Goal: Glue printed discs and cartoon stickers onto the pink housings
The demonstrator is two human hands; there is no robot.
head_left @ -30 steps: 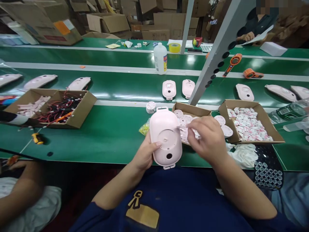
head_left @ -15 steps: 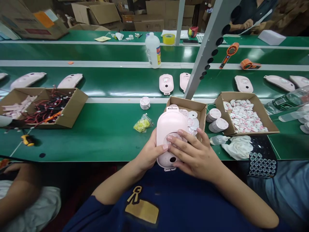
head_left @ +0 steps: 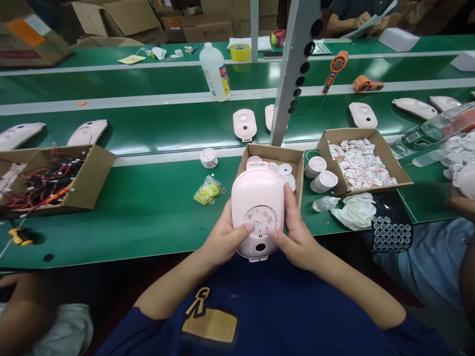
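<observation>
A pink plastic casing [head_left: 256, 190] with rounded corners is held up in front of my chest. My left hand [head_left: 224, 237] grips its left edge, thumb on the front. On the opposite edge my right hand [head_left: 299, 237] is wrapped, with its thumb near the round patterned disc [head_left: 261, 220] in the casing's recess. Below the disc is a black oval spot. Just behind the casing stands a cardboard box [head_left: 300, 168] of round discs, partly hidden by it. Stacks of round labels [head_left: 324, 182] stand beside that box.
A box of small white-and-pink pieces [head_left: 365, 165] lies to the right, a box of wires [head_left: 48, 183] to the left. More pink casings [head_left: 245, 124] line the green belt. A grey post [head_left: 285, 79] rises ahead. Co-workers sit at both sides.
My right hand has moved off the front of the casing to its right edge, uncovering the patterned disc. The view has shifted right.
</observation>
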